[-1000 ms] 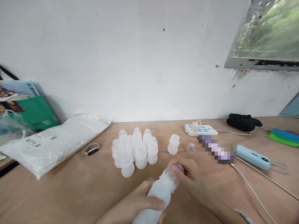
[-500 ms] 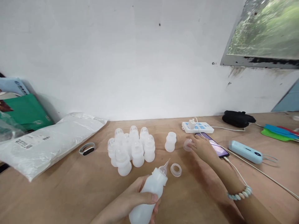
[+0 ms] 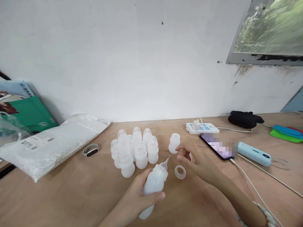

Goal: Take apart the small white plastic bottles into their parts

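My left hand [image 3: 138,194] is wrapped round a translucent white squeeze bottle [image 3: 153,183], tilted with its pointed nozzle up and to the right. My right hand [image 3: 201,164] hovers just right of the nozzle with its fingers curled; a small clear cap [image 3: 190,156] shows between them. A clear plastic ring [image 3: 180,172] lies on the table under that hand's fingertips. A small uncapped bottle [image 3: 174,143] stands just beyond. Several small capped bottles [image 3: 134,149] stand bunched together to the left of it.
The wooden table [image 3: 71,189] also carries a white plastic bag [image 3: 52,142], a wristband [image 3: 91,150], a power strip [image 3: 202,127], a phone [image 3: 217,146] on a cable, a light-blue device [image 3: 254,153] and a black pouch [image 3: 245,119]. A green bag [image 3: 28,115] leans at the far left.
My right hand took the ring off the bottle's nozzle, left it on the table, reached out to the clear cap near the phone, and has come back toward the nozzle. The left hand tilted the bottle more upright.
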A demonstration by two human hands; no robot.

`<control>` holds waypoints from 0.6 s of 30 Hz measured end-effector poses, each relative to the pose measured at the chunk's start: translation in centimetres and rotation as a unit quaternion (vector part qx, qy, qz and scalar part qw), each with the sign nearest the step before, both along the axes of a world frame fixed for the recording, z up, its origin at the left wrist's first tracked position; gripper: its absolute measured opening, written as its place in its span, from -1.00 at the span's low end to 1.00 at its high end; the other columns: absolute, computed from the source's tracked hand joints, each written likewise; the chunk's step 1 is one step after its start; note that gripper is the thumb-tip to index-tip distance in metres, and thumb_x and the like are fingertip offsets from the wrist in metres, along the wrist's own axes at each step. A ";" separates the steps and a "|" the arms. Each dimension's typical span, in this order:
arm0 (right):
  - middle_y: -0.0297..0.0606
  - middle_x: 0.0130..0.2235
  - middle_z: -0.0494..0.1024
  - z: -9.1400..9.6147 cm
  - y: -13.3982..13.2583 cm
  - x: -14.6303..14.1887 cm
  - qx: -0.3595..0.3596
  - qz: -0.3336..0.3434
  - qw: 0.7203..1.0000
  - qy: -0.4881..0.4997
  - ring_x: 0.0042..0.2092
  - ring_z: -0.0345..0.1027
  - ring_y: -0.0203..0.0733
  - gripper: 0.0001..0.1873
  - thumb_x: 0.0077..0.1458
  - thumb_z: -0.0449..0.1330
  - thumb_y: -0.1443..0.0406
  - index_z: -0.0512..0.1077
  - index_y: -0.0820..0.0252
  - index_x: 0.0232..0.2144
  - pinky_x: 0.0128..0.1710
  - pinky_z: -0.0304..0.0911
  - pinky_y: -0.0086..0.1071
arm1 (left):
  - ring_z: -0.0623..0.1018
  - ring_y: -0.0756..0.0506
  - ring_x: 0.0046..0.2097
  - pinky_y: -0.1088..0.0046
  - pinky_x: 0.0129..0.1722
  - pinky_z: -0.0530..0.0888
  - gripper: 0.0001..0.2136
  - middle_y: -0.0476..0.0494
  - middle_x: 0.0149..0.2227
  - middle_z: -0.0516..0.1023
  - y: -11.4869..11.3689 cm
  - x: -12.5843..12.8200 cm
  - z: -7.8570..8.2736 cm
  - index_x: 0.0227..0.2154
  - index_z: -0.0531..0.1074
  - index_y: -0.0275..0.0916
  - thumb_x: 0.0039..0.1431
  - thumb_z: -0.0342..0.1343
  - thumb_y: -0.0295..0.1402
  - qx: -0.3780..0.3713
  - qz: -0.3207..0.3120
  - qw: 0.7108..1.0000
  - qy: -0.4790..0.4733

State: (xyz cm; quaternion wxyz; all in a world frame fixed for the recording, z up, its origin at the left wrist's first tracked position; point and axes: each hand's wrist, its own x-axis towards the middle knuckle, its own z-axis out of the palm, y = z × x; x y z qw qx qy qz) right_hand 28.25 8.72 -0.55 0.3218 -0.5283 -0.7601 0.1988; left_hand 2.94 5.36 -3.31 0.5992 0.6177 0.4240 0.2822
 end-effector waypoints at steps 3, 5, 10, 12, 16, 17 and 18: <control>-0.37 -0.44 0.45 -1.1 -1.2 -2.2 -0.095 0.130 0.976 0.145 -0.37 0.30 -0.20 -0.56 0.12 0.20 -0.03 0.41 0.11 -0.07 -0.35 0.19 -0.35 | 0.43 -0.16 -0.18 0.33 -0.18 0.40 -0.63 -0.09 -0.17 0.48 -0.5 0.6 0.4 -0.11 0.43 -0.21 0.02 0.26 -0.22 0.066 0.003 0.995 0.079; -0.40 -0.46 0.43 -2.0 -1.9 -3.5 -0.166 0.157 0.953 0.199 -0.41 0.25 -0.26 -0.51 0.00 0.31 -0.02 0.41 0.13 -0.11 -0.42 0.15 -0.41 | 0.43 -0.19 -0.16 0.31 -0.15 0.38 -0.65 -0.08 -0.20 0.50 -0.9 1.0 0.8 -0.14 0.45 -0.21 -0.01 0.26 -0.26 0.072 -0.007 0.989 0.132; -0.46 -0.58 0.26 -2.8 -3.0 -5.6 -0.195 0.072 0.958 0.198 -0.49 0.09 -0.34 -0.72 0.01 0.30 0.13 0.34 0.18 -0.50 -0.50 0.00 -0.45 | 0.43 -0.23 -0.09 0.27 -0.11 0.40 -0.65 -0.10 -0.15 0.49 -1.3 1.3 1.3 -0.19 0.46 -0.21 -0.11 0.31 -0.29 0.023 -0.014 0.990 0.139; -0.47 -0.58 0.24 -2.6 -3.3 -5.6 -0.189 0.081 0.958 0.199 -0.49 0.07 -0.34 -0.74 0.02 0.29 0.15 0.34 0.17 -0.49 -0.51 -0.01 -0.45 | 0.48 -0.13 -0.27 0.37 -0.32 0.45 -0.61 -0.06 -0.26 0.48 -1.3 0.9 1.1 -0.19 0.41 -0.22 -0.13 0.31 -0.26 -0.062 -0.033 0.995 0.074; -0.37 -0.35 0.46 -1.7 -3.1 -4.3 -0.133 0.202 0.947 0.213 -0.32 0.27 -0.25 -0.72 0.01 0.35 0.15 0.46 0.11 -0.24 -0.32 0.18 -0.39 | 0.38 0.04 -0.58 0.57 -0.57 0.27 -0.61 0.05 -0.57 0.46 -1.0 -0.1 0.7 -0.30 0.33 -0.24 -0.18 0.29 -0.20 -0.207 -0.103 0.970 -0.077; -0.33 -0.21 0.50 -1.5 -3.0 -3.9 -0.118 0.238 0.940 0.214 -0.21 0.32 -0.20 -0.62 0.02 0.36 0.16 0.44 0.05 -0.10 -0.21 0.22 -0.35 | 0.38 0.05 -0.60 0.59 -0.59 0.26 -0.61 0.04 -0.59 0.47 -0.9 -0.3 0.7 -0.30 0.32 -0.24 -0.17 0.29 -0.18 -0.213 -0.109 0.966 -0.097; -0.29 -0.07 0.48 -1.3 -2.8 -3.5 -0.110 0.266 0.933 0.216 -0.09 0.33 -0.16 -0.47 0.03 0.37 0.17 0.37 -0.02 0.06 -0.09 0.23 -0.30 | 0.39 0.05 -0.61 0.59 -0.60 0.26 -0.59 0.04 -0.58 0.48 -0.8 -0.4 0.8 -0.28 0.32 -0.24 -0.16 0.30 -0.17 -0.212 -0.108 0.966 -0.105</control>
